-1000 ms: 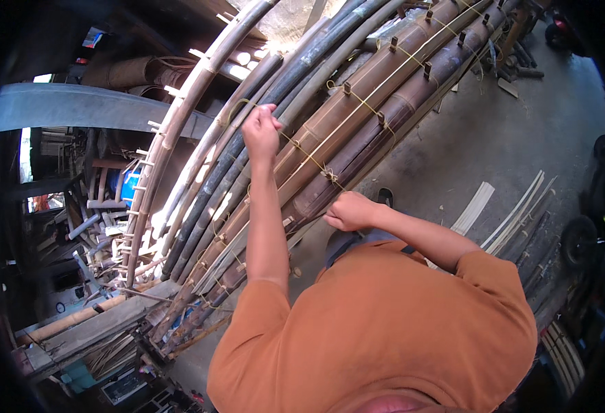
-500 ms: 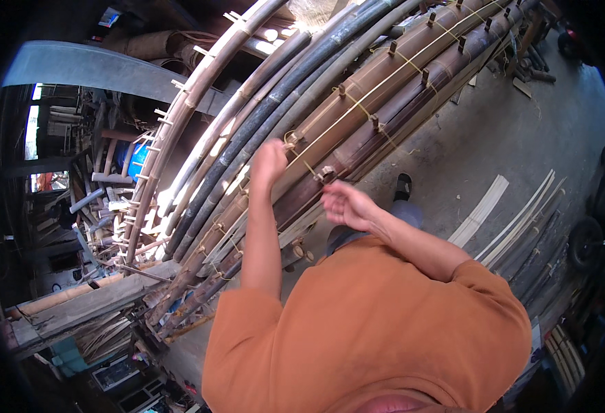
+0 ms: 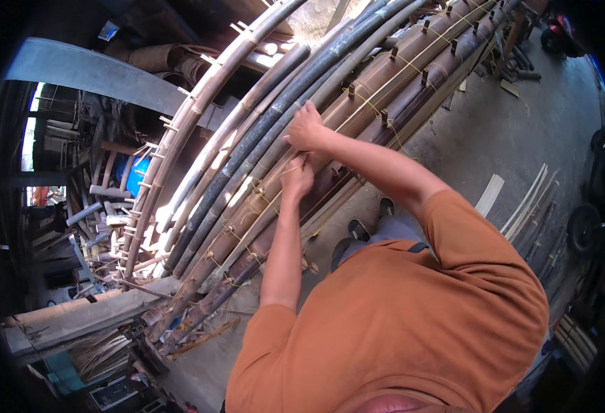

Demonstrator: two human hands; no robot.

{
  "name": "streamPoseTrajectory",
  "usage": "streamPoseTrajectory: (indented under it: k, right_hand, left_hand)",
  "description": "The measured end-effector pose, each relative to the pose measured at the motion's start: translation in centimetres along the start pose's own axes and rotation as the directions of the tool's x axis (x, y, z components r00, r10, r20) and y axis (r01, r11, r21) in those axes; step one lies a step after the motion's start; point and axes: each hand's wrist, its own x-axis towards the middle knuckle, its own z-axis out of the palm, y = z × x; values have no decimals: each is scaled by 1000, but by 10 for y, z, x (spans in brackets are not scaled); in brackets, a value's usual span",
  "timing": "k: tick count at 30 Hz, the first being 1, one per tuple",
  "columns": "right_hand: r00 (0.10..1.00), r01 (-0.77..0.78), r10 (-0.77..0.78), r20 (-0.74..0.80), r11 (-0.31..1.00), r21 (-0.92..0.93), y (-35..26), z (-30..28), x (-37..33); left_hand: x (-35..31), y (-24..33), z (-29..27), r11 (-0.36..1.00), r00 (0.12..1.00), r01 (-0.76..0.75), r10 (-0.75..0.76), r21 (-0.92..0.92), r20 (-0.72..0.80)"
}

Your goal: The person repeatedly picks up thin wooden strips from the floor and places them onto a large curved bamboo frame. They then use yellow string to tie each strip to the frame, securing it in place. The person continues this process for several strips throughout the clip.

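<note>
My right hand [image 3: 306, 129] is closed over a long brown bamboo pole [image 3: 383, 77] fitted with short dark pegs [image 3: 351, 90]. What its fingers grip is hidden. Just below it, my left hand [image 3: 297, 177] pinches thin yellow cord at the same pole, and the two hands nearly touch. More of this yellow cord [image 3: 393, 133] loops round the pegs and across to a darker bamboo pole [image 3: 407, 102] that lies alongside. A pale thin strip [image 3: 364, 107] runs lengthwise along the poles.
Several dark and pale bent poles [image 3: 264, 113] lie beyond the pegged ones. A curved pole with pale pegs [image 3: 171, 155] stands at the left, above a grey beam [image 3: 116, 310]. Pale slats [image 3: 489, 195] lie on the floor at the right, near a wheel [image 3: 584, 227].
My right hand has moved up and left across the poles, from the darker pole to beyond my left hand. The left hand has shifted down and slightly right. My body has leaned a little right.
</note>
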Motion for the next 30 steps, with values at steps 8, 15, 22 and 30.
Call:
streamPoseTrajectory:
  k: [8, 15, 22, 30]
  right_hand:
    - [791, 97, -581, 194, 432, 897, -20, -76, -114]
    - [936, -16, -239, 258, 704, 710, -40, -48, -160]
    - [935, -19, -215, 281, 762, 647, -39, -8, -165]
    - [881, -393, -276, 384, 23, 919, -139, 37, -191]
  left_hand:
    - [-10, -3, -3, 996, 996, 56, -51, 63, -76]
    - [48, 40, -33, 931, 949, -54, -65, -361, -309]
    - [121, -64, -5, 965, 930, 186, -112, 186, -351]
    - [11, -65, -91, 988, 947, 65, -17, 139, -322]
